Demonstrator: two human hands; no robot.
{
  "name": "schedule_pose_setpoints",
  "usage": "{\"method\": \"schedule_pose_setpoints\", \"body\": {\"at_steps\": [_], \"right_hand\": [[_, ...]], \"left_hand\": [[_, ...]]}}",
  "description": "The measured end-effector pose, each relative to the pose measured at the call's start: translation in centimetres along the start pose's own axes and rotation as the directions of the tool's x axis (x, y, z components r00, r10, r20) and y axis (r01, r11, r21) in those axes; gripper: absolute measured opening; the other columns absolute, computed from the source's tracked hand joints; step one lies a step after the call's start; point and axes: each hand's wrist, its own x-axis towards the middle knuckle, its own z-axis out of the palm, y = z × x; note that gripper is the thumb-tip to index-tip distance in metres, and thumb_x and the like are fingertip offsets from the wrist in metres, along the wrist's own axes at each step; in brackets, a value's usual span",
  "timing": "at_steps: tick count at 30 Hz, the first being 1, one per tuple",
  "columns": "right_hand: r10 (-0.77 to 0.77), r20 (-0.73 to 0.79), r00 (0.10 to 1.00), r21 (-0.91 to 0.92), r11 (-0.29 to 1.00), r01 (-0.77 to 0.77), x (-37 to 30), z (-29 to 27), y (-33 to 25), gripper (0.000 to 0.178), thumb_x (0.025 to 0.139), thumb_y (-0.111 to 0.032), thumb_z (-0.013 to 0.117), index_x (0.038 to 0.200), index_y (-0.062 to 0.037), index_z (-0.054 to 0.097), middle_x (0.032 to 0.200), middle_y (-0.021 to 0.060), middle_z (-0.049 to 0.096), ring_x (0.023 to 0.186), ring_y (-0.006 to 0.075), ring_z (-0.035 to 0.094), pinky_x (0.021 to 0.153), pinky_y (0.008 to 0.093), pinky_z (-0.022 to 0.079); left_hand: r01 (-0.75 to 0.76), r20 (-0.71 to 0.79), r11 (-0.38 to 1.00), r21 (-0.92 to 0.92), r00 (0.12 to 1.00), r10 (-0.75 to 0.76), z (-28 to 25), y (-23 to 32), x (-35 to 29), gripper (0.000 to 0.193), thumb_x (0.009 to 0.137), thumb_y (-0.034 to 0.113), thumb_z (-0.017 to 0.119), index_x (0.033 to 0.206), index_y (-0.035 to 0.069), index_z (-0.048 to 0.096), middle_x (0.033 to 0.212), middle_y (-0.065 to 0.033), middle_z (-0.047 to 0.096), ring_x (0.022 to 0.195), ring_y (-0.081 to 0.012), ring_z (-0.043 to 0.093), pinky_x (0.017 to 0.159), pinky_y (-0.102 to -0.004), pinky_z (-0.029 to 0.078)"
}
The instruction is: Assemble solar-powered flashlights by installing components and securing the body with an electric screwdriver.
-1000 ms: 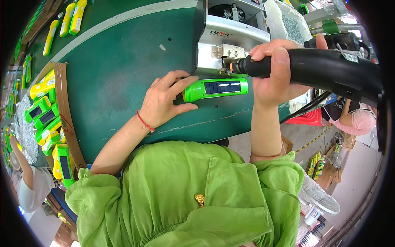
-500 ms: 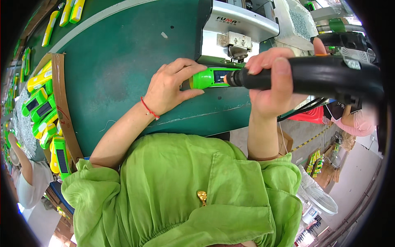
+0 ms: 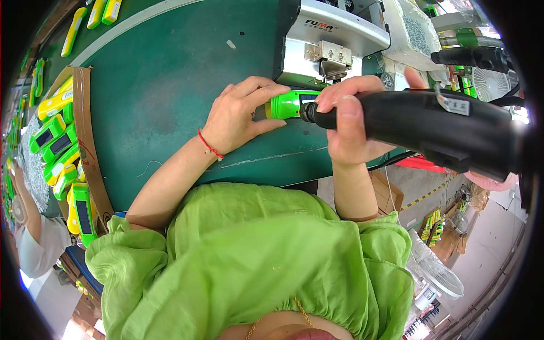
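Note:
A green flashlight (image 3: 287, 104) with a ribbed head and a dark panel lies on the green table, in front of the silver machine. Its ribbed end sits between the thumb and fingers of my left hand (image 3: 239, 112), which wears a red string bracelet. My right hand (image 3: 352, 116) is wrapped round the front of a black electric screwdriver (image 3: 422, 122), held almost level. The screwdriver's nose is over the flashlight's panel and hides part of it. Whether the bit touches the flashlight cannot be seen.
At the left stands a cardboard box (image 3: 85, 136) full of green and yellow flashlights (image 3: 58, 143). More lie at the far left. The silver machine (image 3: 334, 34) stands just beyond my hands, with a white foam bin (image 3: 405, 28) of small metal parts beside it. Another person's arm (image 3: 33, 218) shows at left.
My right hand and the screwdriver have moved left, bringing its nose closer to my left hand. My left hand keeps its hold on the flashlight. The view has shifted slightly.

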Motion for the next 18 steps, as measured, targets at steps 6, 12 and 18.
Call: {"method": "schedule_pose_setpoints", "body": {"at_steps": [6, 12, 18], "right_hand": [[0.051, 0.113, 0.992, -0.017, 0.999, -0.049, -0.7, -0.4, -0.5, 0.07, 0.084, 0.002, 0.058, 0.136, -0.0064, 0.012, 0.078, 0.017, 0.057, 0.058, 0.0203, 0.056, 0.057, 0.0352, 0.054], [0.111, 0.033, 0.993, 0.094, 0.989, -0.114, -0.9, -0.4, -0.7, 0.059, 0.076, -0.001, 0.068, 0.118, 0.0022, 0.027, 0.08, 0.0064, 0.062, 0.066, 0.0107, 0.06, 0.08, 0.0218, 0.045], [0.061, 0.097, 0.993, 0.255, 0.963, -0.084, -2.6, -0.5, 0.0, 0.069, 0.076, 0.009, 0.068, 0.127, -0.0077, 0.023, 0.085, 0.0142, 0.061, 0.072, 0.0189, 0.063, 0.067, 0.0268, 0.052]], "left_hand": [[-0.048, -0.01, 0.999, 0.005, 0.999, 0.048, 0.0, -0.1, -0.2, 0.054, 0.067, 0.022, 0.083, 0.117, 0.017, 0.063, 0.111, -0.001, 0.062, 0.091, -0.0198, 0.062, 0.08, -0.0343, 0.046], [-0.021, 0.007, 1.0, 0.02, 1.0, 0.02, -0.5, 0.0, -0.3, 0.055, 0.067, 0.022, 0.082, 0.118, 0.015, 0.063, 0.113, -0.0026, 0.063, 0.096, -0.0206, 0.061, 0.08, -0.0331, 0.045], [-0.064, 0.01, 0.997, 0.031, 0.998, 0.064, -0.4, -0.4, -0.2, 0.059, 0.064, 0.024, 0.083, 0.119, 0.014, 0.064, 0.115, -0.004, 0.063, 0.098, -0.0209, 0.062, 0.079, -0.0329, 0.046]]}}
